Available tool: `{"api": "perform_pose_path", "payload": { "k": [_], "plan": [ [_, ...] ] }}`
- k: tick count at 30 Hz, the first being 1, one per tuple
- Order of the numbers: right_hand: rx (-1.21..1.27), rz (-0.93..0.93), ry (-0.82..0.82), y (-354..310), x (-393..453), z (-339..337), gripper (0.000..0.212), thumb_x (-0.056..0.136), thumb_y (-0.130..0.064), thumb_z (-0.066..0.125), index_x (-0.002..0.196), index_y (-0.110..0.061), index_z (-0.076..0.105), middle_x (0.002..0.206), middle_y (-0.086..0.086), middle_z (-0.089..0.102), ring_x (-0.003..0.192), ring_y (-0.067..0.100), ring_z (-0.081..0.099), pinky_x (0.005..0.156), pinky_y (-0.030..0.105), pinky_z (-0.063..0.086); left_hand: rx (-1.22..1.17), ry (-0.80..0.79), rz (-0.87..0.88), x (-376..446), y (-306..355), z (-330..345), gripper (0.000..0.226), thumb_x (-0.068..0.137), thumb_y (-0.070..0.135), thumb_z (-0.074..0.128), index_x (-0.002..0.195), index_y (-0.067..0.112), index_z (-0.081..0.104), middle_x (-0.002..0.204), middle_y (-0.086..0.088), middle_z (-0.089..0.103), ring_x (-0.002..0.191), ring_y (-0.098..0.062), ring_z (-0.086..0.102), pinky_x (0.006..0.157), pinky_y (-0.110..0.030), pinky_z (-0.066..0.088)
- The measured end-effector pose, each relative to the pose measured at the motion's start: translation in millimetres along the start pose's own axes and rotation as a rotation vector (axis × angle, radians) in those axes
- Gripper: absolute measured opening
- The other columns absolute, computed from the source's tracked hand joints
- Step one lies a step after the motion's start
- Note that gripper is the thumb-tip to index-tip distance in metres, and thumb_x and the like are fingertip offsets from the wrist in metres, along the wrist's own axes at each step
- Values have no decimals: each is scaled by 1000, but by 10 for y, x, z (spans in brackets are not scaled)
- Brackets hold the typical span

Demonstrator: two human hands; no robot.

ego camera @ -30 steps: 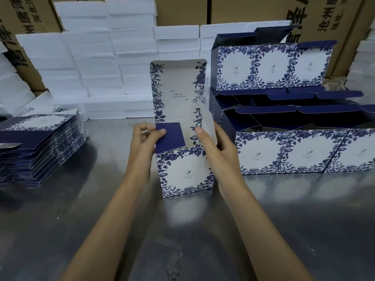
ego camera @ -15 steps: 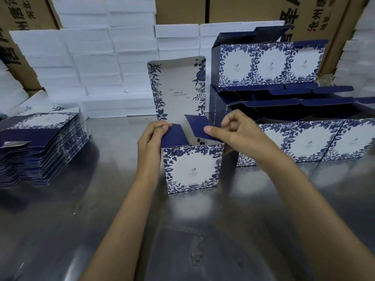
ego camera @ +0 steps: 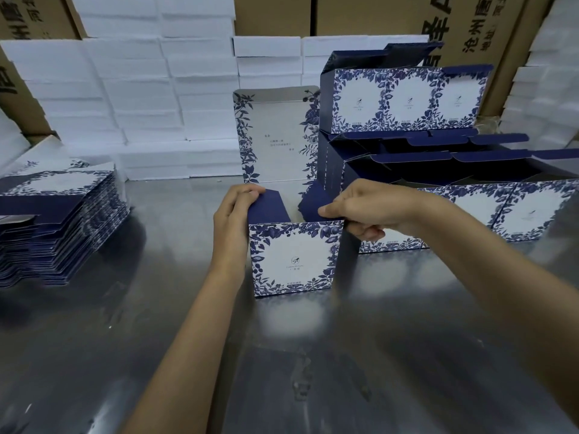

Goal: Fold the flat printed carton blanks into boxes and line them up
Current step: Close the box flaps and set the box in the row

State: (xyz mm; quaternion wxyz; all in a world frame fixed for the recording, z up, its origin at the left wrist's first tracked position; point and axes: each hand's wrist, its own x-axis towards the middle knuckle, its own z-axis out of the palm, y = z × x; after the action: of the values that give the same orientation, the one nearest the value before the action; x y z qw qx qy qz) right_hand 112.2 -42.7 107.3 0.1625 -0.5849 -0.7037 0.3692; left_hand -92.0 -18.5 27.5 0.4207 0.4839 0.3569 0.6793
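Centrally, at mid-frame, a blue-and-white floral printed cardboard carton (ego camera: 293, 260) stands upright on the shiny metal table (ego camera: 344, 355), its tall lid panel (ego camera: 275, 133) raised behind it and its top open; what lies inside cannot be seen. The left hand (ego camera: 233, 219) curls against the carton's left side, fingers pressed together on the navy left side flap (ego camera: 266, 208). The right hand (ego camera: 372, 208) pinches the navy right side flap (ego camera: 316, 203) between thumb and bent fingers, at the carton's upper right corner. To the right of the frame, finished cartons (ego camera: 507, 211) of the same print stand in rows with navy flaps up, a second tier of three (ego camera: 407, 100) stacked on top behind; the lower rows run past the frame edge, so their number cannot be told. At left sits one stack of flat printed carton blanks (ego camera: 59, 220). White foam blocks (ego camera: 141, 98) are piled along the back, before brown corrugated shipping boxes (ego camera: 360, 14).
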Motion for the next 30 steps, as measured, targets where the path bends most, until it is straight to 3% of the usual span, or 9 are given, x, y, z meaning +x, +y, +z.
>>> {"api": "perform_pose_path", "payload": {
  "k": [5, 11, 13, 16, 21, 25, 30],
  "plan": [
    [-106, 85, -26, -130, 75, -193, 59, 99, -48, 59, 54, -21, 31, 46, 0, 33, 41, 16, 35, 46, 23, 30, 31, -46, 4, -9, 13, 12, 24, 93, 8, 51, 78, 20, 66, 87, 13, 66, 82, -6, 58, 71, -12, 46],
    [-33, 86, -46, -78, 134, -177, 62, 104, -24, 54, 46, -21, 32, 44, 0, 31, 41, 17, 29, 42, 23, 23, 45, -55, 10, -1, 9, 25, 22, 94, 5, 49, 79, 16, 62, 83, 13, 64, 78, -4, 57, 69, -11, 45],
    [-31, 124, -76, -108, 143, -211, 64, 103, -25, 55, 43, -22, 34, 43, -1, 29, 39, 16, 28, 40, 22, 23, 36, -57, -8, -7, 12, 27, 22, 93, 4, 50, 78, 16, 61, 84, 11, 63, 79, -7, 55, 69, -15, 44],
    [-38, 144, -70, -161, 181, -257, 54, 104, -33, 54, 54, -20, 37, 46, -1, 31, 40, 15, 28, 43, 23, 22, 20, -60, -21, -4, 28, 20, 23, 92, 3, 50, 75, 16, 60, 85, 10, 62, 81, -10, 54, 71, -21, 42],
    [-16, 126, -84, -121, 215, -251, 51, 105, -22, 50, 56, -17, 36, 46, -1, 31, 38, 14, 28, 39, 19, 24, 10, -69, -17, -32, 60, 47, 20, 92, 0, 48, 78, 10, 59, 80, 12, 63, 74, -5, 56, 64, -14, 45],
    [-33, 143, -86, -155, 245, -295, 49, 103, -26, 52, 56, -18, 40, 45, -1, 35, 39, 15, 32, 40, 20, 26, 40, -80, 3, -37, 57, 33, 22, 91, 0, 48, 76, 11, 59, 81, 11, 62, 81, -9, 55, 75, -23, 42],
    [-11, 137, -14, -94, 321, -260, 46, 105, -28, 50, 61, -17, 40, 45, -3, 37, 39, 13, 32, 39, 19, 27, 53, -79, -21, -21, 63, 34, 24, 90, 0, 48, 74, 14, 61, 79, 13, 63, 78, -8, 55, 71, -23, 43]
  ]
}}
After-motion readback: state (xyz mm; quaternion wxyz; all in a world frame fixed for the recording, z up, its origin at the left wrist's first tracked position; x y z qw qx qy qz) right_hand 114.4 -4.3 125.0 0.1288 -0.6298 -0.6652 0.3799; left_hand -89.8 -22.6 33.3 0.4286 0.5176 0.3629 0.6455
